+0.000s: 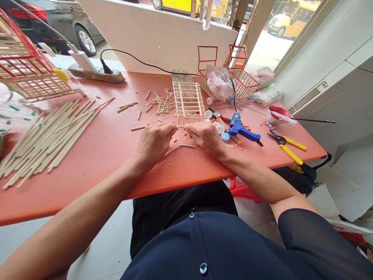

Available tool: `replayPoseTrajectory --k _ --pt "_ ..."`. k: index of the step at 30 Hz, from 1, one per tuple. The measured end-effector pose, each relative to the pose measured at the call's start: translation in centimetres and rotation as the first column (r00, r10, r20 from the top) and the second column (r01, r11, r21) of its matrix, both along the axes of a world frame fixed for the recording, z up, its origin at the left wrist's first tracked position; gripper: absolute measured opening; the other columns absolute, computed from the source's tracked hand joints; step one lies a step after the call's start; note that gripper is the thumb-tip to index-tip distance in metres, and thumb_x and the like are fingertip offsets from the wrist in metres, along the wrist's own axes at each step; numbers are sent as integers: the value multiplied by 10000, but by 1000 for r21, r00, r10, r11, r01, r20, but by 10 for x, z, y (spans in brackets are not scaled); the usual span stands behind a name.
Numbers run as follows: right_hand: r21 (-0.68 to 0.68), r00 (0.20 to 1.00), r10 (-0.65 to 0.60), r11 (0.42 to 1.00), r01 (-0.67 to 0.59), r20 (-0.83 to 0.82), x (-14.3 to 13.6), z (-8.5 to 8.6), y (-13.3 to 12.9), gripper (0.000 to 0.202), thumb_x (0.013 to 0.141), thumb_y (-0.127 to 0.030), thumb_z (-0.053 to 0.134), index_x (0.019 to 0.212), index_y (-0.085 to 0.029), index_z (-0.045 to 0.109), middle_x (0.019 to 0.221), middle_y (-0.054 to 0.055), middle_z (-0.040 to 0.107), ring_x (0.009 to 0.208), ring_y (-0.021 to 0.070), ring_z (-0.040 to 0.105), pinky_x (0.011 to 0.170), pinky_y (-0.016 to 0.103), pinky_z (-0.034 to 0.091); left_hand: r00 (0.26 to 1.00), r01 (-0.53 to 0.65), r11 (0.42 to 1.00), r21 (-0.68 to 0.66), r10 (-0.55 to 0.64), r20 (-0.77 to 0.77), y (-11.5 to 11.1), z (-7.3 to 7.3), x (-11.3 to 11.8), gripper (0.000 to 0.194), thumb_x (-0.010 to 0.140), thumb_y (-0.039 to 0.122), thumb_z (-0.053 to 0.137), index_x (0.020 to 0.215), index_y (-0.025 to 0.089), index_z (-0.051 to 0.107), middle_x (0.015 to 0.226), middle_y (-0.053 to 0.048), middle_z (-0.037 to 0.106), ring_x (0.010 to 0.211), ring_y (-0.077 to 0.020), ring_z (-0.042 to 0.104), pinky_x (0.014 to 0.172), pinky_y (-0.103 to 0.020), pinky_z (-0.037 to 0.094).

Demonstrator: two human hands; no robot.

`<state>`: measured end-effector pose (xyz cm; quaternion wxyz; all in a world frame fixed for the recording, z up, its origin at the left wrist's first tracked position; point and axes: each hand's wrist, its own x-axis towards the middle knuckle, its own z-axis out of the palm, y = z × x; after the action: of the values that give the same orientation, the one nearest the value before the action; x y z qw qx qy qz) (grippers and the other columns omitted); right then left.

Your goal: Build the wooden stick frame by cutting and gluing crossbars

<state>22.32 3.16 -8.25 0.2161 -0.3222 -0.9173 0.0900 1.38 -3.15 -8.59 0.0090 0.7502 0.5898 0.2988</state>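
Both hands meet over the near middle of the orange-red table, fingers pinched. Between the fingertips shows a short wooden stick (pixel 181 126); my left hand (pixel 155 143) grips one end and my right hand (pixel 206 138) the other. Just beyond them stands a small frame of glued wooden sticks (pixel 189 99). A bent or cracked stick (pixel 180 146) lies on the table below the fingers. Short cut pieces (pixel 163 102) are scattered behind my left hand. To the right of my right hand are a blue glue gun (pixel 243 130) and bottle caps (pixel 225 137).
Long wooden sticks (pixel 55 136) spread over the left side of the table (pixel 116 155). Yellow-handled pliers (pixel 287 146) and a red-stained cup (pixel 278 115) sit at the right. A power strip (pixel 97 74) feeds a black cable across the back. Stick-built models (pixel 247 79) stand behind.
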Motion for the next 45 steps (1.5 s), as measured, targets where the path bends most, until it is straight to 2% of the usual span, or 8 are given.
replayPoseTrajectory --k 20,31,35,45 --pt "-11 1000 -3 1000 3 8 -1 1 -1 286 1113 -206 479 978 -167 729 890 61 749 850 186 641 823 292 413 1000 -3 1000 0 3 -21 0 1 -1 320 1019 290 494 973 225 803 905 -94 819 845 -268 749 805 -361 541" --pt "-4 999 -30 1000 30 -19 0 1 -1 294 1129 -239 489 1030 -167 757 966 77 780 889 190 650 846 296 420 999 -2 1000 13 1 38 0 1 -2 337 1022 333 498 992 225 815 866 -96 809 830 -274 751 801 -363 548" --pt "5 999 -27 1000 28 -25 0 2 -1 320 1145 -260 476 1044 -155 761 987 84 793 906 189 672 857 295 428 998 -15 1000 14 15 58 0 2 -2 329 1016 332 523 1046 208 827 878 -105 822 833 -283 762 788 -365 543" --pt "-40 997 21 999 -24 -76 -4 3 -5 310 1147 -274 475 1015 -171 737 945 72 784 879 180 666 848 289 432 996 -43 998 51 39 79 -2 5 3 246 1007 332 616 1036 215 830 971 -95 847 914 -277 780 831 -349 554"
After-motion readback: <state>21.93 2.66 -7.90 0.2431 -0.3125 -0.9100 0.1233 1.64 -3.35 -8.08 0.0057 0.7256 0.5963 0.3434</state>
